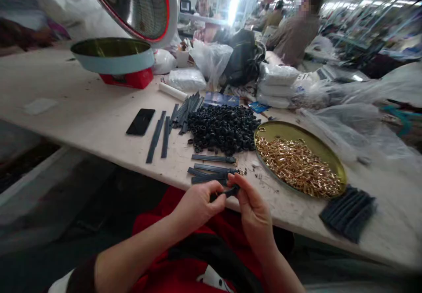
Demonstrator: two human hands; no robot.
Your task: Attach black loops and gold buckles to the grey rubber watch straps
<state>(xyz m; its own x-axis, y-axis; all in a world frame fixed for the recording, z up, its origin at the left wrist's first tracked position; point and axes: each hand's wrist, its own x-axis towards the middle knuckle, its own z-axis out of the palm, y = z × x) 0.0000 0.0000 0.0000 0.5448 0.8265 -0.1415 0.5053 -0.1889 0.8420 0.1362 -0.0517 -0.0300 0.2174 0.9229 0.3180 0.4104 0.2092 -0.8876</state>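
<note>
A short dark strip [231, 191] is pinched between both hands at the table's front edge. My left hand [200, 200] has thumb and fingers closed on its left end. My right hand [252, 205] holds the other end, fingers bent around it. Just beyond the hands lie several flat dark strips [211, 168], some with small gold pieces at their right ends. Behind them is a heap of small black loops [224, 128]. To the right stands a round tray [316, 145] of gold metal pieces [300, 165].
A black phone [140, 122] and more dark strips [156, 137] lie to the left. A stack of dark strips [347, 214] sits at the right front edge. Behind are a round tin [112, 62] on a red base, plastic bags [211, 57] and a person [295, 33].
</note>
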